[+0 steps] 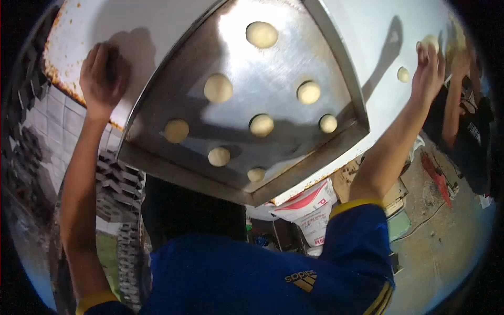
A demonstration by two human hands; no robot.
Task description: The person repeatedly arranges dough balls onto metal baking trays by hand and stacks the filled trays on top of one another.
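Observation:
A metal tray (241,195) lies in front of me with several pale dough balls spread over it, such as one dough ball (262,34) at the far end. To the left of the tray, my left hand (103,79) rests on the white table with its fingers curled inward; its palm is in dark shadow, hiding whatever it may hold. Far to the right, my right hand (429,71) has its fingers closed round a dough ball (431,41). Another, smaller dough piece (403,74) sits on the table just left of that hand.
The white table (68,31) has a rusty edge. Another person's arm (455,100) reaches in at the far right, close to my right hand. Below the table edge stand a printed white and red sack (310,210) and a green box (399,224).

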